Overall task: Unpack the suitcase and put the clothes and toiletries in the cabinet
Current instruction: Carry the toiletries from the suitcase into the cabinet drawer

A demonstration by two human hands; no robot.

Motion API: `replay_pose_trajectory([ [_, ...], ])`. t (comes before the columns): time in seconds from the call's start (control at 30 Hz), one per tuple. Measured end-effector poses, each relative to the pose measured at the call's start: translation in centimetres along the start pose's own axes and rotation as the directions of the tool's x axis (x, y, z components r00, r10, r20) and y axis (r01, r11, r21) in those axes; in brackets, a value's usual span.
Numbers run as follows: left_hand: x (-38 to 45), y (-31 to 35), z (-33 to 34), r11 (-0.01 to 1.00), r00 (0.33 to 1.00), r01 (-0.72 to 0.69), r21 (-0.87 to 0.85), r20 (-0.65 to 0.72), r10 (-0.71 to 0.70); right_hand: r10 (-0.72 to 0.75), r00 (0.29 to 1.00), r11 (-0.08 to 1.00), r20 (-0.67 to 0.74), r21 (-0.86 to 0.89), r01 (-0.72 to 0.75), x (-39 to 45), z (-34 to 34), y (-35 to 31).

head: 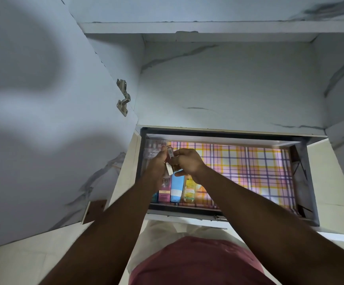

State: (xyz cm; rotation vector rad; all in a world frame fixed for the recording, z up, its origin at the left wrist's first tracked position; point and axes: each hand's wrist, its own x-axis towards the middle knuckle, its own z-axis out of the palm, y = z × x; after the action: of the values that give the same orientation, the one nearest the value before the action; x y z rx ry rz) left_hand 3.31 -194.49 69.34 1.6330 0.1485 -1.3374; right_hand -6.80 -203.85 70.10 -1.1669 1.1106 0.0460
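Note:
An open drawer [302,177] of the white cabinet is pulled out below me, lined with pink and yellow plaid paper [255,167]. Over its left part, my left hand [156,165] and my right hand [187,161] together grip a small boxed item [171,163] with a shiny edge. Under the hands lie a pink BB cream box [165,191], a blue and white tube [176,190] and a yellow bottle [189,191] in a row at the drawer's front left. A clear pack [153,150] lies at the back left. The suitcase is out of view.
The cabinet door [43,120] stands open on the left, its metal hinge [123,97] showing. Above the drawer is a bare marble-patterned shelf compartment [228,89]. The right side of the drawer liner is bare. A pale tiled floor lies below.

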Motion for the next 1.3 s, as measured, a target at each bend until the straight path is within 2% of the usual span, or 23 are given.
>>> replay_pose_trajectory([
  [0.1,0.0,0.3,0.2,0.998,1.000,-0.013,0.065,0.011,0.012,0.025,0.999,0.995,0.029,0.096,-0.028,0.0,-0.4,0.0],
  [0.2,-0.2,0.6,0.7,0.989,0.999,-0.007,0.149,-0.039,0.013,0.086,0.996,0.984,0.017,0.158,-0.088,0.5,-0.7,0.5],
  [0.33,0.3,0.4,-0.1,0.898,0.981,-0.112,0.426,-0.098,0.169,0.162,0.977,0.970,-0.139,0.205,-0.132,2.6,-0.8,1.9],
  [0.5,1.1,-0.2,-2.0,0.783,0.952,-0.223,0.581,-0.042,0.303,0.253,0.906,0.967,-0.339,0.105,-0.231,6.3,-0.2,2.1],
  [0.63,2.4,-0.1,-2.9,0.673,0.938,-0.236,0.701,-0.016,0.345,0.282,0.879,0.959,-0.385,0.086,-0.270,8.3,0.9,1.6],
  [0.87,3.5,0.1,-3.3,0.559,0.936,-0.256,0.788,0.059,0.346,0.216,0.874,0.969,-0.434,-0.010,-0.245,9.8,2.6,1.7],
  [1.1,3.8,0.0,-3.5,0.575,0.943,-0.255,0.777,0.070,0.325,0.117,0.884,0.987,-0.453,-0.044,-0.154,10.7,3.2,3.0],
  [1.2,3.9,0.1,-3.5,0.585,0.942,-0.250,0.771,0.054,0.331,0.059,0.864,0.979,-0.501,-0.138,-0.147,10.7,2.8,3.2],
  [1.3,4.0,0.1,-3.4,0.563,0.935,-0.264,0.783,0.064,0.350,-0.017,0.871,0.968,-0.490,-0.227,-0.109,10.6,2.4,3.0],
])
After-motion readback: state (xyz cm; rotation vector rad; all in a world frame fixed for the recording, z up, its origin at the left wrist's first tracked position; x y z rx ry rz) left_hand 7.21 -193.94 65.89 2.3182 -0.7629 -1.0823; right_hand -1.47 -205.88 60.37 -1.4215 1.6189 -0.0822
